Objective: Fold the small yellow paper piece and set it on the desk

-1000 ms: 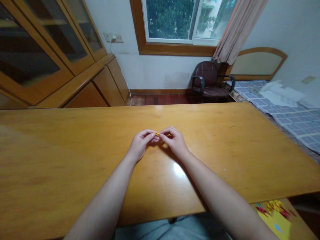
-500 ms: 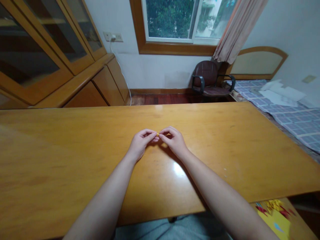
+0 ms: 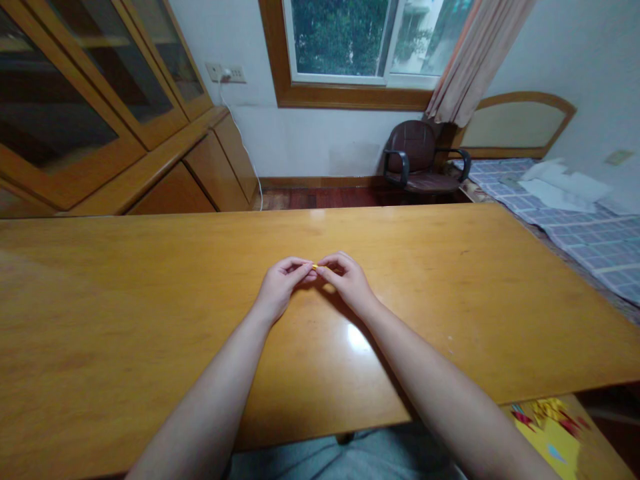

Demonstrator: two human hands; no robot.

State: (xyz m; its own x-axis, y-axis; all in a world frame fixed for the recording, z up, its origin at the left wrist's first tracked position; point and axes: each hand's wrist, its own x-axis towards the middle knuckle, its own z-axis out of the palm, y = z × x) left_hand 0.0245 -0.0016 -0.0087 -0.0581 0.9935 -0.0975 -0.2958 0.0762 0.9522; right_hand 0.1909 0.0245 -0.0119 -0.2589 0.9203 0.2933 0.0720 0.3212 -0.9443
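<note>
A tiny yellow piece (image 3: 315,267), perhaps folded paper, shows between my fingertips over the middle of the wooden table (image 3: 150,320). My left hand (image 3: 281,285) pinches it from the left with thumb and fingers. From the right, the thumb and fingers of my right hand (image 3: 349,280) close on its other end. Most of the piece is covered by the fingertips, so its full shape is hidden. Both hands are close together, just above the tabletop.
Below the table's right edge, a lower surface bears yellow sheets (image 3: 547,443) and several red and yellow pieces (image 3: 547,410). Small white specks (image 3: 450,343) lie on the tabletop at right. Beyond stand a brown armchair (image 3: 413,150), a bed (image 3: 575,227) and a cabinet (image 3: 165,173).
Hardly anything differs. My fingertips have shifted very slightly, and a bit more of the yellow piece shows between them.
</note>
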